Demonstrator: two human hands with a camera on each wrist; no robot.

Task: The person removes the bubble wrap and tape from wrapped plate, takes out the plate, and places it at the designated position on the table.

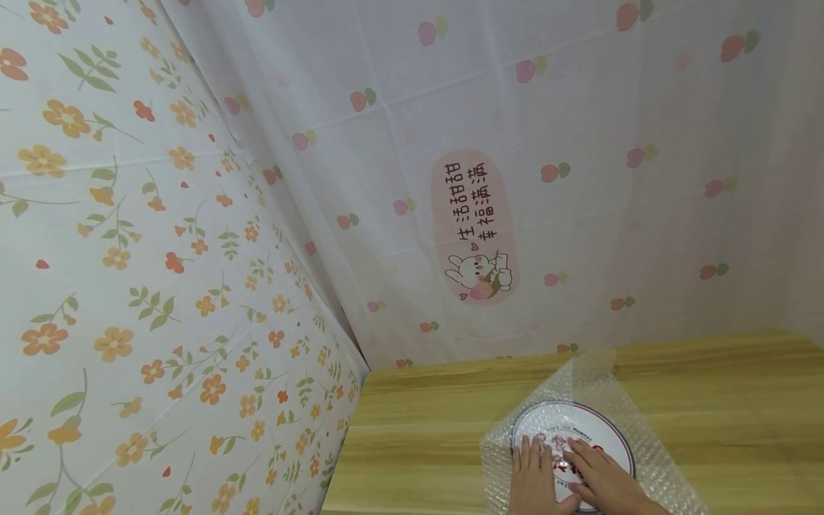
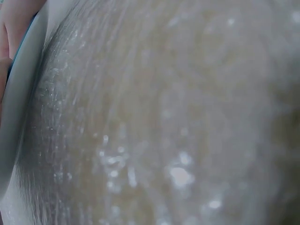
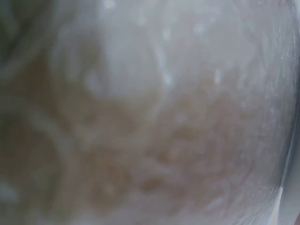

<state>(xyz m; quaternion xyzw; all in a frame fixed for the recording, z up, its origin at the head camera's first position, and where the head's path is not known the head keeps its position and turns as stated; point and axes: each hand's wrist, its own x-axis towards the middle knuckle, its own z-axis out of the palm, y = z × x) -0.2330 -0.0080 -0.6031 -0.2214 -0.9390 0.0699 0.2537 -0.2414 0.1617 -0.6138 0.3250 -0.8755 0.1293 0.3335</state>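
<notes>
A round white plate with a dark blue rim and red markings lies on a sheet of bubble wrap, low and right of centre in the head view. My left hand rests on its left part, fingers stretched forward. On the right part lies my right hand, fingers extended toward the plate's middle. In the left wrist view the plate's pale side stands over blurred bubble wrap, with part of the left hand at the corner. Blurred bubble wrap fills most of the right wrist view, the plate's edge at its right.
A wood-grain table carries the wrap. Behind it hangs a pale curtain with fruit prints, a rabbit and lettering. A flower-patterned cloth borders the table on the left.
</notes>
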